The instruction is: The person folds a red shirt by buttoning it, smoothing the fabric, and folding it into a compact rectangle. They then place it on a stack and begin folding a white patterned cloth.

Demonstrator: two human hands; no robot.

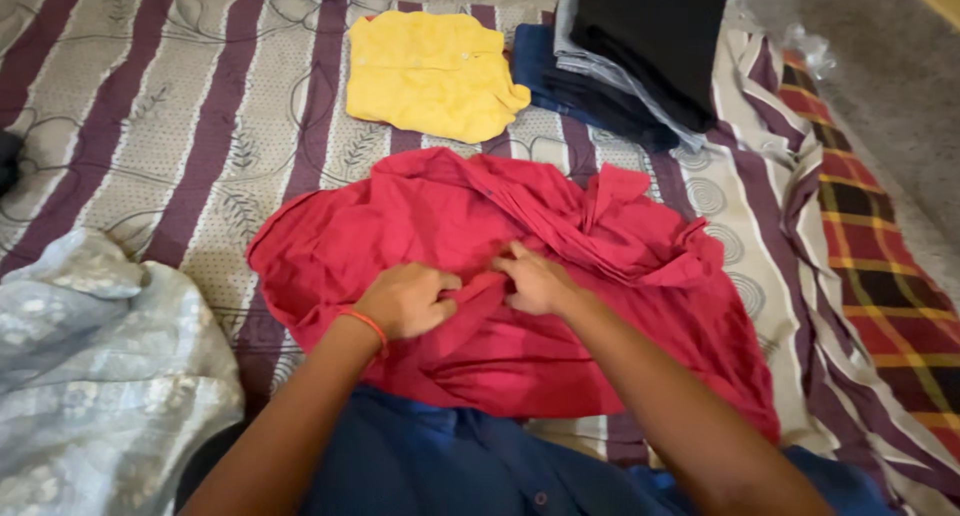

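- Crumpled red woven-cotton shirt [500, 276]: spread flat across the middle of the striped bedsheet, collar end toward the far side, hem toward the near edge; front placket running down the centre between the two hands.
- Left hand [405, 301], orange thread band [365, 326] at the wrist: fingers curled shut on a pinch of the red placket cloth.
- Right hand [535, 281]: fingertips pressed flat and pinched on the same central strip, just beside the left hand, almost touching it.
- Handling, judged from drape and creases: light, limp, soft cloth; no stiffness, not fragile, little slip on the sheet; prone to bunching and wrinkling when dragged.
- Best hold, as a judgement: at seams, placket edges, collar or shoulder points, where doubled cloth gives a firm pinch; a mid-panel grip likely only to gather loose folds.
- Purple-and-cream striped bedsheet with leaf print [200, 136]: bearing surface for everything listed.
- Folded yellow shirt [430, 71]: flat rectangle, far centre, apart from the red shirt.
- Stack of folded dark garments, black over grey over navy [630, 56]: far right, just beside the yellow shirt.
- Pale grey-blue patterned cloth [100, 366]: heaped at near left.
- Dark blue buttoned garment [450, 461]: near edge, partly under the red hem.
- Red-and-yellow checked blanket [880, 276]: along the right border.
- Clear crumpled plastic wrapper [810, 46]: far right on the grey floor; no readable label or sign anywhere in view.
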